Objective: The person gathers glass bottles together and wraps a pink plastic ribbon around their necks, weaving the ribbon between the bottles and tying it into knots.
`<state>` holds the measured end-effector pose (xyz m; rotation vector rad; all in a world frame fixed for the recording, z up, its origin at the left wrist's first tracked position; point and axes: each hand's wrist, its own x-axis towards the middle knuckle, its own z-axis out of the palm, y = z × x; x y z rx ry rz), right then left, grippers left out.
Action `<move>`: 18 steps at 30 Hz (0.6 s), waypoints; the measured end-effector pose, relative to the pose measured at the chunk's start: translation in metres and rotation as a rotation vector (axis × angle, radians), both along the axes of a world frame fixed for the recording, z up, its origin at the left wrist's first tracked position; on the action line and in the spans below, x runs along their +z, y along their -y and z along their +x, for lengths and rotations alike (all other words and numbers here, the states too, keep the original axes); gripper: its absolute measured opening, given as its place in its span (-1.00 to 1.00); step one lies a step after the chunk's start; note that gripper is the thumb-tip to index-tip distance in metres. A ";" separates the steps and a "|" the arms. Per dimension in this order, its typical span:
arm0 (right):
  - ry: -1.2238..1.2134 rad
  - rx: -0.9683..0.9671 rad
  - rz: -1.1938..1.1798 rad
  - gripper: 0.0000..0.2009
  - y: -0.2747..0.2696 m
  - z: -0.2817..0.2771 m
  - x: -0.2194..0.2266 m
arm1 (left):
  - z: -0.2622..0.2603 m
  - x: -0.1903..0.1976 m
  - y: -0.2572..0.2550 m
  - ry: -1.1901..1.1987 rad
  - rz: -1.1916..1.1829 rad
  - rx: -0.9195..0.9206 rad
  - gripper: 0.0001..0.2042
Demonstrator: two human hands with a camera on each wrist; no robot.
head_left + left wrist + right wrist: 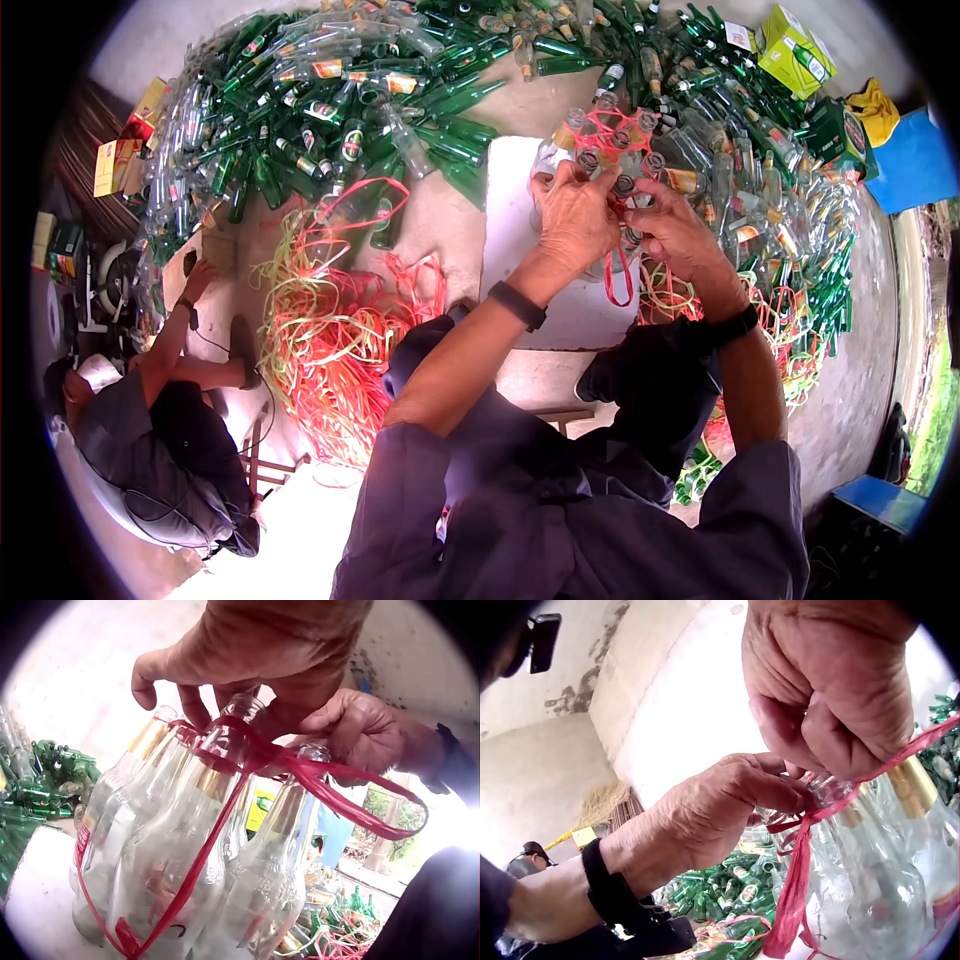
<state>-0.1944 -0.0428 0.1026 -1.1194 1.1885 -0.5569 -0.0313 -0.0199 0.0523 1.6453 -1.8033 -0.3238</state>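
A cluster of clear glass bottles (165, 855) stands upright on a white board (508, 240), with red plastic strap (341, 802) wound round and between their necks. My left hand (578, 215) reaches over the necks, its fingers bent round the strap beside a front bottle's neck. Across from it, my right hand (685, 235) pinches the strap with curled fingers close to the same necks. A loop of strap sticks out sideways in the left wrist view, and a flat strap end (791, 900) hangs below the left fingers in the right wrist view.
Heaps of green and clear bottles (290, 140) curve round the board. Tangled red and yellow strap (330, 350) lies on the floor at left, with more at right. Another person (160, 440) sits at far left. A green carton (795, 50) stands at the back right.
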 end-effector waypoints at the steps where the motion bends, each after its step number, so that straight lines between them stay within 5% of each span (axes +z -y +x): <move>1: -0.021 0.000 -0.010 -0.38 -0.001 0.002 0.003 | 0.000 0.000 0.000 0.001 0.009 0.004 -0.47; 10: -0.244 0.073 -0.309 -0.54 -0.006 0.006 -0.012 | -0.001 0.003 0.003 -0.062 0.067 0.016 -0.48; 18: -0.144 0.007 -0.224 -0.54 -0.011 0.006 -0.004 | -0.004 -0.001 0.003 -0.139 0.031 0.046 -0.58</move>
